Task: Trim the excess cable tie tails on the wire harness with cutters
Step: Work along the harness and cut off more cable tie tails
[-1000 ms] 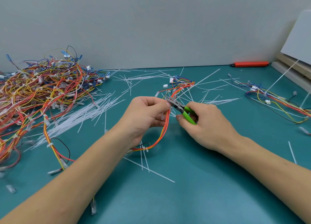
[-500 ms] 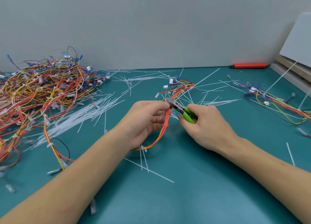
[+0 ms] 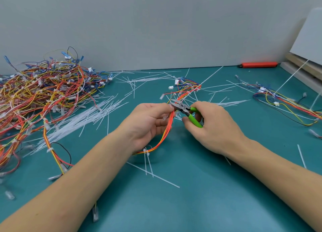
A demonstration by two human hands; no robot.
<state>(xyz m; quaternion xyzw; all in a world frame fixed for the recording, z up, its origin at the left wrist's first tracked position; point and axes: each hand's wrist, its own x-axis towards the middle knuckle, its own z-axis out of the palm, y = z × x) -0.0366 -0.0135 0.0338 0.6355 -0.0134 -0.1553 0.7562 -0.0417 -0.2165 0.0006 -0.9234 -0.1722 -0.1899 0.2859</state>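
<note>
My left hand (image 3: 148, 123) grips an orange, red and yellow wire harness (image 3: 166, 134) just above the teal table. The bundle curves down from my fingers to a white cable tie (image 3: 146, 151) whose long tails hang toward the table. My right hand (image 3: 212, 127) holds green-handled cutters (image 3: 189, 113). Their metal jaws touch the harness right at my left fingertips. The harness's far end with white connectors (image 3: 176, 83) lies on the table behind my hands.
A big heap of wire harnesses (image 3: 40, 96) fills the left side. Loose white cable ties (image 3: 83, 117) and cut tails are scattered over the teal table (image 3: 191, 205). Another harness (image 3: 285, 103) lies right. An orange tool (image 3: 257, 64) lies by the wall, boards (image 3: 306, 70) at far right.
Both hands have risen slightly and drifted a little away from me, the cutters' jaws staying at the harness by my left fingertips. The hanging loop with the tie lifted with them.
</note>
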